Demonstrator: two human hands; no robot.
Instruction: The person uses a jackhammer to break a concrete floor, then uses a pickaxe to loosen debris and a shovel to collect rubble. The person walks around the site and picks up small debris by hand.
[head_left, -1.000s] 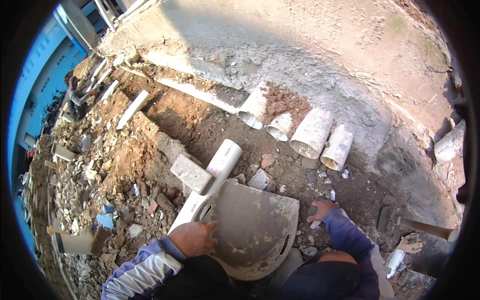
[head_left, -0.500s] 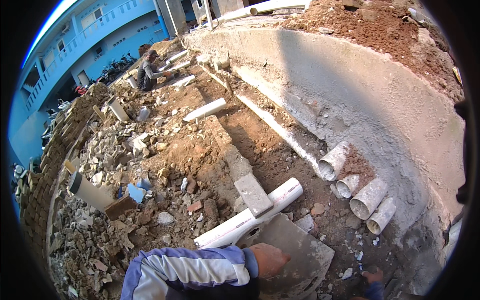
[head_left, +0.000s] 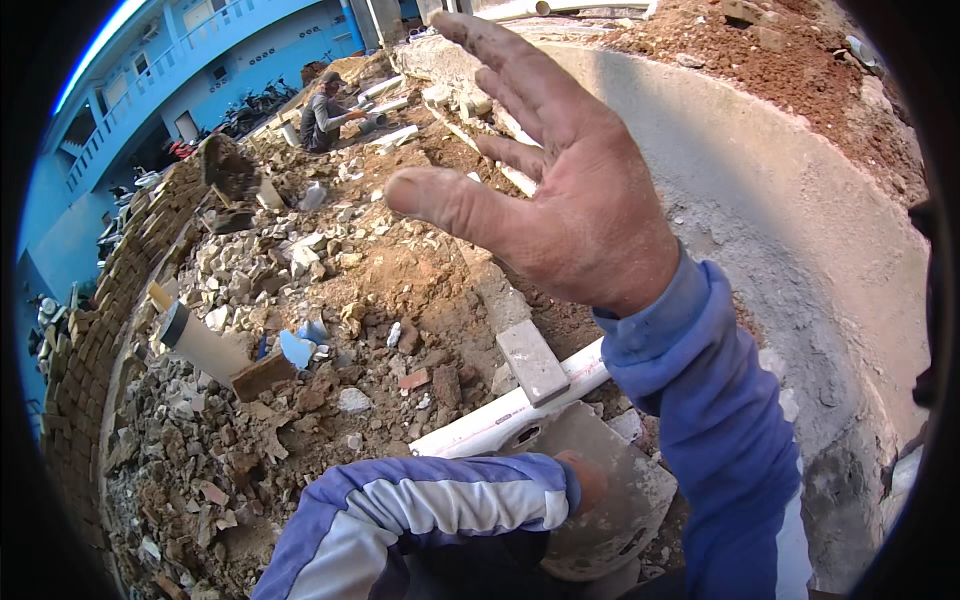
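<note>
My right hand (head_left: pixel 575 190) is raised high in front of me, fingers stretched and thumb apart, with nothing in it. A blurred dark clump of soil (head_left: pixel 228 168) hangs over the rubble at the far left. Low in the middle, my left hand (head_left: pixel 588 482) rests at a grey, mud-caked flat sheet (head_left: pixel 610 510) with holes in it. My sleeve hides most of that hand's fingers. Just beyond the sheet lies a white plastic pipe (head_left: pixel 470 432), with a grey rectangular block (head_left: pixel 533 362) across it.
Broken stone and soil (head_left: pixel 300 430) cover the left, beside a stacked brick wall (head_left: pixel 110 310). An upright capped pipe (head_left: pixel 205 340) stands there. A curved concrete wall (head_left: pixel 790 190) bounds the right. Another person (head_left: pixel 322 115) crouches farther back.
My right hand has swung up from the ground at the lower right and opened. The dark clump has appeared at the far left. My left hand stays at the sheet, now more covered by the sleeve.
</note>
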